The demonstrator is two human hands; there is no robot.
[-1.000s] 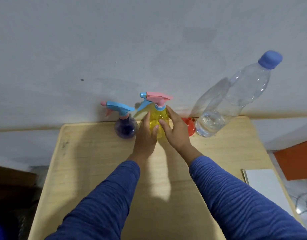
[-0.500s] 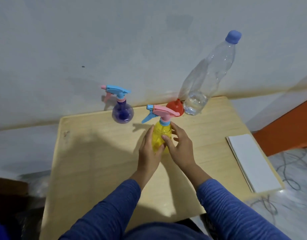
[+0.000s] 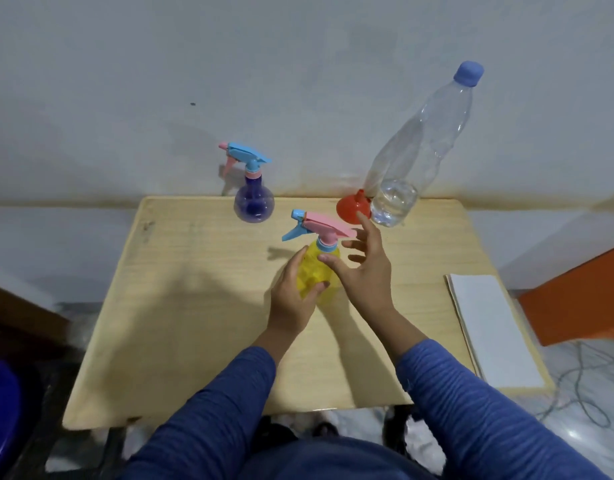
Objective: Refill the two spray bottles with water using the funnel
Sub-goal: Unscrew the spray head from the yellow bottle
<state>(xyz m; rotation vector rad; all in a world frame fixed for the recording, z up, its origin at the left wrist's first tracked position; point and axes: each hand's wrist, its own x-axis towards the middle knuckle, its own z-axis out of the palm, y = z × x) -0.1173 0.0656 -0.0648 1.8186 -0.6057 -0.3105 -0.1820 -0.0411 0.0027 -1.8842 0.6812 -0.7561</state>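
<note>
Yellow spray bottle: we had it upright near the middle of the worktop, long axis vertical, its pink trigger head running across us with the blue nozzle pointing left.
Left hand: we had it wrapped round the yellow body, thumb in front and fingers curled behind, a firm steadying hold.
Right hand: wide open and holding nothing, fingers spread just beside the neck collar, the thumb tip about touching the bottle's shoulder.
Purple spray bottle: standing upright at the back edge, well apart from our hands, its blue head still screwed on and its nozzle pointing left too.
Funnel: red, mouth down on the worktop at the back right, touching or just beside the water bottle; unused so far.
Water bottle: clear, blue cap on, only a low pool of water at the base; it looked tilted in our wide-angle view.
Progress: barely started, we judged: both spray heads on, cap on, nothing poured.
Left to do: unscrew each head, seat the funnel, pour, close up, twice over.
White pad: flat at the right edge, out of play.
</note>
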